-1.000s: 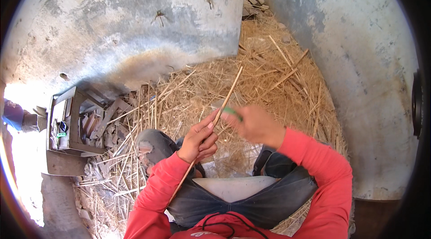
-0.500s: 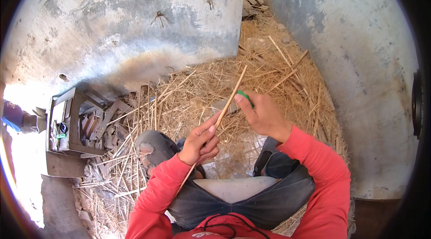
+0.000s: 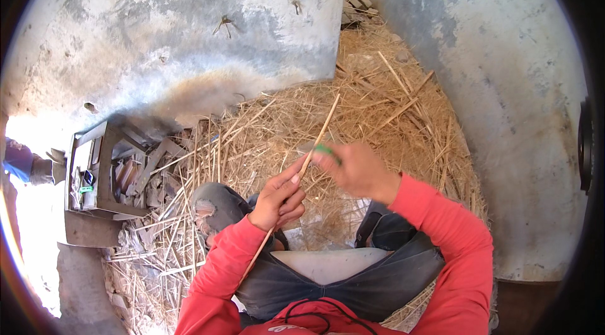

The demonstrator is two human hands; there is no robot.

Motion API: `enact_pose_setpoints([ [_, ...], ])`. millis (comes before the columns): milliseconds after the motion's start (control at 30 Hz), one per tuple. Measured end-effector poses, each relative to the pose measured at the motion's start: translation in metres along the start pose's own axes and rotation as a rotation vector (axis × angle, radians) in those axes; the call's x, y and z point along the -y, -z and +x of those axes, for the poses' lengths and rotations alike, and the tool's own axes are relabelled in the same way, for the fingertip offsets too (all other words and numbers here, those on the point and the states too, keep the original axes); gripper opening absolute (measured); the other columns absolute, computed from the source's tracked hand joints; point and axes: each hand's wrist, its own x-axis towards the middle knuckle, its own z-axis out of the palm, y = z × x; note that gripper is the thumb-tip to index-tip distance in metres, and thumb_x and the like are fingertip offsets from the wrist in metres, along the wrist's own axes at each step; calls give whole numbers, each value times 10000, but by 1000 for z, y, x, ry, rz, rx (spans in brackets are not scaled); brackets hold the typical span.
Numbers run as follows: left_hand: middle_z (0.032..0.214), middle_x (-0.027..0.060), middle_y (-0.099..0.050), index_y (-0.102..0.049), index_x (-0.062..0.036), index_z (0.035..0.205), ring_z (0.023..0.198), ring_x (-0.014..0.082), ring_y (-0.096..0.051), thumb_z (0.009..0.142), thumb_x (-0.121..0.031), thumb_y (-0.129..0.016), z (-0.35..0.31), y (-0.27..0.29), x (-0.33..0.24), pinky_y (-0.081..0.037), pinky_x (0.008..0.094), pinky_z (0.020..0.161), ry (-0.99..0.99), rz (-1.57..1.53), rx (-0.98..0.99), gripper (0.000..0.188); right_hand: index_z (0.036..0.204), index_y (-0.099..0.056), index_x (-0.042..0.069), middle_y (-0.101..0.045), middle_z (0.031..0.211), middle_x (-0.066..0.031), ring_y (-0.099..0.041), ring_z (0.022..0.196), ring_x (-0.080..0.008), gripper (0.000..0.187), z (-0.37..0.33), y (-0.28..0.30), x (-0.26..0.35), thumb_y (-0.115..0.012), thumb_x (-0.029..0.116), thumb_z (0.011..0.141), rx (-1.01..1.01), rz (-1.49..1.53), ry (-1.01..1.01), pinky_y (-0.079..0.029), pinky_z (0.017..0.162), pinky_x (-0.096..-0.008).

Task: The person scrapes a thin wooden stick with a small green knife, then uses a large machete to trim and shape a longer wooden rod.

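Note:
My left hand (image 3: pixel 280 199) is closed round a long, thin strip that looks like split bamboo (image 3: pixel 325 124). The strip slants up and away to the right, and its lower end runs back along my left forearm. In my closed right hand (image 3: pixel 362 168) is a small tool with a green handle (image 3: pixel 328 152), smeared by motion. It lies against or very close to the strip, just above my left fingers. Any blade on it is hidden or too blurred to make out.
Straw-like shavings and loose strips (image 3: pixel 391 108) cover the floor ahead. A wooden stool (image 3: pixel 104 209) at left carries small items, one green. Concrete walls (image 3: pixel 189 33) rise ahead and at right (image 3: pixel 517 114). Broken bricks (image 3: pixel 358 4) lie in the far corner.
My right hand has come left and slightly down, bringing the green-handled tool nearer my left fingers. The strip's far tip has shifted slightly left.

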Motion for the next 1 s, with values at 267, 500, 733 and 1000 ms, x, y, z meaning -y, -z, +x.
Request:
enact_pose_setpoints([
  [267,544,-59,-264,-263,-127,1584,420,46,-221,1095,-185,-385,-7,-5,5,-248,201,424,68,58,56,507,715,-567,2,-476,564,-124,-459,534,-251,676,26,71,-60,-391,572,1033,-366,6,-129,-391,567,-452],
  [500,569,-71,-333,-307,-65,1561,452,27,-284,1084,-175,-452,10,3,10,-263,212,445,-168,318,29,511,861,-686,7,-620,677,-238,-625,648,-399,655,-16,21,6,-421,588,1007,-145,-43,-58,-471,608,-498],
  [733,601,-82,-338,-398,-21,1510,468,15,-304,1067,-124,-487,16,9,17,-257,216,453,-191,451,-90,463,975,-728,34,-633,665,-219,-655,672,-421,630,-8,0,-4,-430,588,1000,14,-127,-39,-506,611,-506],
  [1000,613,-88,-360,-428,-8,1484,463,14,-298,1069,-128,-454,23,-6,10,-251,205,459,-194,557,-125,432,1058,-741,52,-579,592,-207,-597,554,-380,584,22,30,-29,-456,559,1009,-186,-193,-109,-463,561,-472],
])
